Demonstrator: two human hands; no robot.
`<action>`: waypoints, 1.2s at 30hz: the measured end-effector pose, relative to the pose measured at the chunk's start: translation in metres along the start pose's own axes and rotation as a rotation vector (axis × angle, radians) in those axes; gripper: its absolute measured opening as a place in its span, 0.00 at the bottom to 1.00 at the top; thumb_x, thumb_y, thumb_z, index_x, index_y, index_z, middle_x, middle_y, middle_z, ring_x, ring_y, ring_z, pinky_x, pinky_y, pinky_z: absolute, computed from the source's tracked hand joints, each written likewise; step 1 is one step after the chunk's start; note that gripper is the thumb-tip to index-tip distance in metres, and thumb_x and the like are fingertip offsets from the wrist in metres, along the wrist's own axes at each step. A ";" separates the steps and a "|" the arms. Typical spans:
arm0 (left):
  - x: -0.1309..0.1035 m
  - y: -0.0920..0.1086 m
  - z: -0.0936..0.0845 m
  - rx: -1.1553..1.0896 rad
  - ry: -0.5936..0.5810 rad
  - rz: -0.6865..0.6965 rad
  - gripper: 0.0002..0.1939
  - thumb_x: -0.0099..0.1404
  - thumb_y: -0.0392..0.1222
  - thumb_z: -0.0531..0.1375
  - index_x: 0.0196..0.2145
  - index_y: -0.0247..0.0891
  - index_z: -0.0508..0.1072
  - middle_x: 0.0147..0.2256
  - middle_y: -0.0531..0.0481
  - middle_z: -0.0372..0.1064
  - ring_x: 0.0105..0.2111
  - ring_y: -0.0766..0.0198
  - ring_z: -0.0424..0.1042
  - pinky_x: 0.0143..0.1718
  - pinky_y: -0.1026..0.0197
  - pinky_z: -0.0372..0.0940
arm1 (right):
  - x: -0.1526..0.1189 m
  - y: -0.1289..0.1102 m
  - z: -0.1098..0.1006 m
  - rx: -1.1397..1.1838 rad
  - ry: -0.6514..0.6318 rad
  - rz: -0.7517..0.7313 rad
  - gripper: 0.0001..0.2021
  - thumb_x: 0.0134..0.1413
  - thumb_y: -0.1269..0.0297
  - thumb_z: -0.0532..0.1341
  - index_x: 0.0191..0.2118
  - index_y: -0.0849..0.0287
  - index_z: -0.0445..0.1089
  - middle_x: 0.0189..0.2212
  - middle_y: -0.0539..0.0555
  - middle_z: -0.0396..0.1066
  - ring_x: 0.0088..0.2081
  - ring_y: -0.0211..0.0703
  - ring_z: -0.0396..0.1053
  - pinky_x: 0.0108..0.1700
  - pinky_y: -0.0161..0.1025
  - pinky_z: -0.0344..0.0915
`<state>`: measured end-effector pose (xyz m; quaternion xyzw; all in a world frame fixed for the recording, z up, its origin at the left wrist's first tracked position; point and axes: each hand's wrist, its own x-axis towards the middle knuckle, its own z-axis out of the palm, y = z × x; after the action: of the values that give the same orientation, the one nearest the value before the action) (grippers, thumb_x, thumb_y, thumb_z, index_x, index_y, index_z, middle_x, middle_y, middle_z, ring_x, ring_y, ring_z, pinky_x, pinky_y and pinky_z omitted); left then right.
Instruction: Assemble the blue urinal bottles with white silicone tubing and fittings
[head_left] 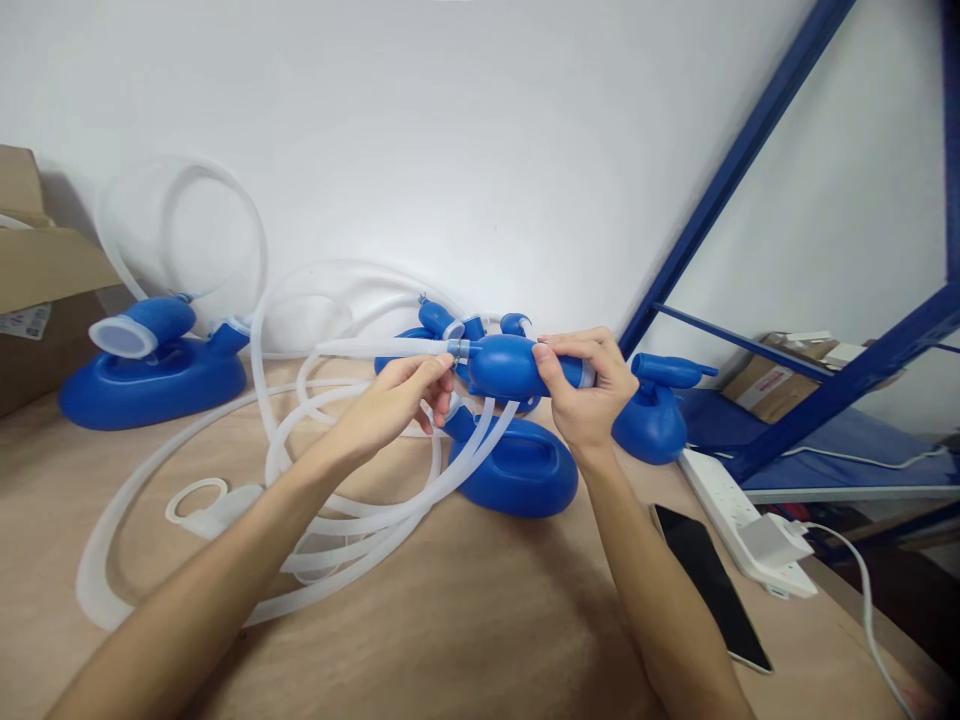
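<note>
My right hand (pixel 589 385) is wrapped round a blue bulb-shaped funnel piece (pixel 506 366), held level above the table. A clear hose (pixel 375 347) runs into its left end. At that joint, my left hand (pixel 412 390) pinches a small metal clamp (pixel 457 352) between thumb and forefinger. Below the hands lies a blue bottle (pixel 525 468) with a handle opening, and loops of clear hose (pixel 435 490) pass in front of it. Other blue parts behind the hands are partly hidden.
At the left stand another blue bottle (pixel 154 385) and a cardboard box (pixel 52 290). A white cap (pixel 225 508) lies near my left forearm. A phone (pixel 709 580), a power strip (pixel 739 520), a blue bottle (pixel 651 425) and a blue shelf frame (pixel 720 190) are at the right.
</note>
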<state>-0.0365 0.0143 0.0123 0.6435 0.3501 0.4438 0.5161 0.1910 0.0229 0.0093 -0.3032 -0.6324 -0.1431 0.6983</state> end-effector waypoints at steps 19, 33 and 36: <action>0.012 0.002 -0.021 -0.538 0.078 -0.188 0.16 0.77 0.45 0.58 0.34 0.34 0.79 0.42 0.37 0.82 0.42 0.56 0.83 0.39 0.63 0.78 | 0.026 0.032 -0.046 -0.105 -1.211 0.320 0.41 0.51 0.45 0.75 0.69 0.51 0.68 0.58 0.60 0.78 0.58 0.61 0.76 0.59 0.59 0.74; 0.022 -0.061 -0.018 0.746 -0.252 0.287 0.28 0.70 0.51 0.64 0.64 0.40 0.71 0.62 0.36 0.70 0.60 0.43 0.67 0.64 0.41 0.61 | 0.033 0.008 -0.099 -0.381 -1.235 0.357 0.44 0.48 0.52 0.76 0.71 0.48 0.66 0.47 0.55 0.84 0.39 0.56 0.84 0.38 0.45 0.80; 0.023 -0.066 -0.013 0.821 -0.239 0.302 0.30 0.68 0.53 0.66 0.62 0.36 0.71 0.57 0.34 0.70 0.56 0.42 0.70 0.59 0.42 0.66 | 0.018 0.000 -0.078 -0.491 -1.184 0.309 0.43 0.50 0.57 0.74 0.72 0.46 0.64 0.46 0.54 0.85 0.40 0.56 0.84 0.37 0.44 0.78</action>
<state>-0.0401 0.0548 -0.0466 0.8855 0.3373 0.2611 0.1842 0.2558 -0.0205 0.0251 -0.5684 -0.8078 0.0096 0.1557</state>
